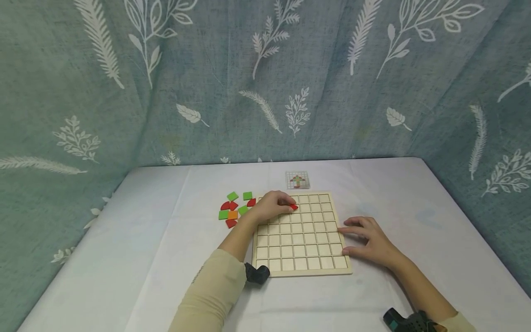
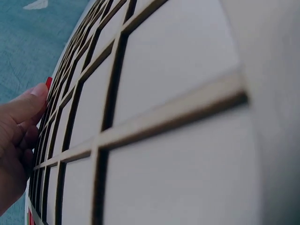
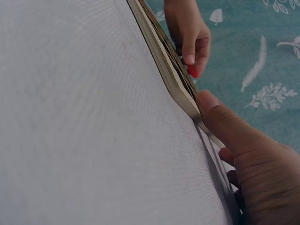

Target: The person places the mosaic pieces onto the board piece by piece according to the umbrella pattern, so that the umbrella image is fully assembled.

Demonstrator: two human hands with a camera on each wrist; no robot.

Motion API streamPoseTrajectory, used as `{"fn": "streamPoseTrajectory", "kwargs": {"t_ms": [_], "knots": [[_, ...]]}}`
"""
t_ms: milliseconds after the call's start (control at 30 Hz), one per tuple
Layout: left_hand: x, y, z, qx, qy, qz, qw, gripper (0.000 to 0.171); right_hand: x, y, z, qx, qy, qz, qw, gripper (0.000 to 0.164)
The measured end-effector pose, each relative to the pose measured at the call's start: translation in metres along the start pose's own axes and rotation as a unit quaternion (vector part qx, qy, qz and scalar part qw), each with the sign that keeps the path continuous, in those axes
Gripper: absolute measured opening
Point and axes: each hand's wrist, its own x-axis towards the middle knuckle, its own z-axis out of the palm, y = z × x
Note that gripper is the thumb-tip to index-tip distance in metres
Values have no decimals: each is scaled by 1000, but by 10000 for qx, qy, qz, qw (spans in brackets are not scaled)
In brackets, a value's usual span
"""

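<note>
A square wooden grid board (image 1: 299,239) lies on the white table, its cells divided by thin raised strips. Over its upper part my left hand (image 1: 271,206) pinches a small red tile (image 1: 293,207) between thumb and fingertips. That red tile (image 2: 48,82) also shows at the fingertips in the left wrist view. At the board's right edge my right hand (image 1: 371,241) touches the rim with spread, relaxed fingers. In the right wrist view, the right thumb (image 3: 220,112) rests against the board's edge (image 3: 176,91).
Left of the board lie loose tiles: green ones (image 1: 223,215), red ones (image 1: 231,223) and an orange square (image 1: 233,215). A small card with a printed grid pattern (image 1: 297,180) lies beyond the board's far edge. A patterned curtain (image 1: 224,115) hangs behind the table.
</note>
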Motion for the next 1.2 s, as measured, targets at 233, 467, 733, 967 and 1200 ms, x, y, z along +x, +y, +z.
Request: {"fn": "streamPoseTrajectory", "kwargs": {"t_ms": [233, 467, 733, 967, 1200], "knots": [[-2, 2, -1, -173, 96, -154, 9997, 22, 1, -1, 1, 22, 19, 75, 10000, 49], [-1, -3, 2, -5, 224, 24, 9997, 20, 1, 0, 1, -5, 15, 45, 10000, 49], [-5, -5, 7, -70, 205, 218, 9995, 20, -3, 1, 3, 62, 22, 33, 10000, 48], [-12, -10, 11, -390, 275, 293, 9984, 24, -5, 0, 3, 114, -13, -32, 9999, 48], [-27, -2, 7, -472, 799, 534, 9942, 23, -1, 0, -2, 57, -8, -58, 10000, 47]]}}
